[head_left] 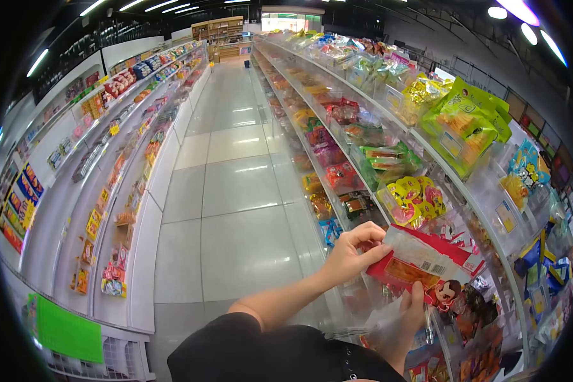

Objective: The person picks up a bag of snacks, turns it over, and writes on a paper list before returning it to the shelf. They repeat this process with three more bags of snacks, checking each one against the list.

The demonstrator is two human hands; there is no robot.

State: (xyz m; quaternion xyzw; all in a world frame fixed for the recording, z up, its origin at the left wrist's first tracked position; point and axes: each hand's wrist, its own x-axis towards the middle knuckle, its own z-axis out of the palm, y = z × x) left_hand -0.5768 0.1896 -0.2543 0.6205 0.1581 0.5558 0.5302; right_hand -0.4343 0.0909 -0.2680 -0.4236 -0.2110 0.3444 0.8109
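Note:
A red snack packet (420,260) with a clear window, a pale printed label, a barcode and a cartoon figure is held up between both hands. My left hand (358,252) pinches its upper left edge, thumb on the front and fingers curled behind. From below, my right hand (409,318) grips the bottom edge, its thumb on the front near the cartoon figure. The fingers of the right hand are mostly hidden behind the packet. Just beyond it lie yellow and pink packets (412,198) in a clear shelf bin.
Tiered clear bins (337,149) of bagged snacks run along my right. Large green bags (468,124) stand on the top tier. Across the tiled aisle (235,191), a white shelf unit (124,191) holds more packets. A green panel (69,329) hangs on a white wire rack at lower left.

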